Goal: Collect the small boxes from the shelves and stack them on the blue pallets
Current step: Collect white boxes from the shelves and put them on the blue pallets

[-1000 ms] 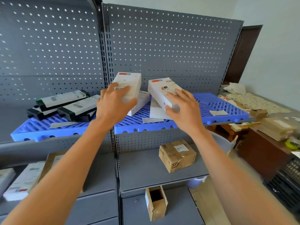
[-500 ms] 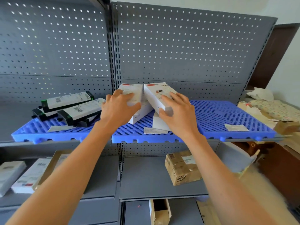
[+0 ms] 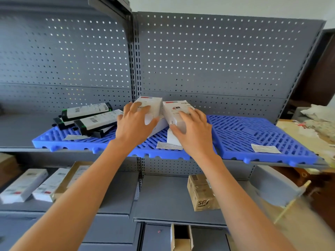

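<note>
Two white boxes lie side by side on the blue pallets point(image 3: 257, 134) that cover the upper shelf. My left hand point(image 3: 135, 124) grips the left white box point(image 3: 153, 105) from above. Beside it, my right hand point(image 3: 194, 132) holds the right white box point(image 3: 176, 109), which leans on another white box underneath. The two held boxes nearly touch along their long edges. Left of them on the pallet, several black-and-white boxes point(image 3: 92, 118) sit in a loose pile.
The shelf below holds white boxes point(image 3: 23, 185) at the left and a brown cardboard box point(image 3: 202, 192) at the right. An open carton point(image 3: 181, 236) stands lower down. Paper labels point(image 3: 264, 148) lie on the pallet. A cluttered table point(image 3: 308, 131) is at the right.
Both hands have brought the two white boxes closer together and lowered them onto the pallet. The view has shifted left and upward.
</note>
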Demonstrator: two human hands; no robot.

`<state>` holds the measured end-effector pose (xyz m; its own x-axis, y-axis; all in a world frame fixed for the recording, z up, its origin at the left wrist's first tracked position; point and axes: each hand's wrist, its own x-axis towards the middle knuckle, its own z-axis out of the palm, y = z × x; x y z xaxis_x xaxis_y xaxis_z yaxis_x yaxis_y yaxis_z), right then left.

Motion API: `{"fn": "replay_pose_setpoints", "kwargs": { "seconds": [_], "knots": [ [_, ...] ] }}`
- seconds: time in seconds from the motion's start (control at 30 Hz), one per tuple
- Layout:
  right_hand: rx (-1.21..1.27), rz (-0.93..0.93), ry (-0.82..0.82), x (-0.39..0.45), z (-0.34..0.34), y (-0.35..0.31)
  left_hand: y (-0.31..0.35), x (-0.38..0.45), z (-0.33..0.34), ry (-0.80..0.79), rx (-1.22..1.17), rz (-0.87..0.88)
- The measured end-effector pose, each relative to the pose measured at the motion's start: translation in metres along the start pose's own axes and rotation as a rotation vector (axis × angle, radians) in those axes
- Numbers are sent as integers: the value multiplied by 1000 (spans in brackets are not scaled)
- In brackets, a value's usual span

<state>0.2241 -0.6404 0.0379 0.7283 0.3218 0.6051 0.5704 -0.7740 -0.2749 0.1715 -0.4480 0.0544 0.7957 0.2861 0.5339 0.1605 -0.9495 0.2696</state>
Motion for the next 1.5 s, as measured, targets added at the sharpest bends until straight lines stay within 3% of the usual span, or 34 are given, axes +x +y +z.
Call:
{"fn": "replay_pose_setpoints", "kwargs": {
  "seconds": [0.33, 0.5, 0.7, 1.13, 1.5],
  "knots": [
    [60, -59, -50, -31, -22, 2, 27, -54, -9, 74, -24, 94],
    [128, -133, -4, -59, -24, 1, 34, -90, -9, -24, -35, 43],
    [264, -206, -89, -89, -13, -19, 19, -135, -12, -121, -14, -35],
    [298, -315, -417, -128, 76, -96, -84, -207, -40, -258, 146, -311],
    [266, -478, -589, -162, 156, -259, -240, -282, -86, -308, 152, -521]
  ]
}}
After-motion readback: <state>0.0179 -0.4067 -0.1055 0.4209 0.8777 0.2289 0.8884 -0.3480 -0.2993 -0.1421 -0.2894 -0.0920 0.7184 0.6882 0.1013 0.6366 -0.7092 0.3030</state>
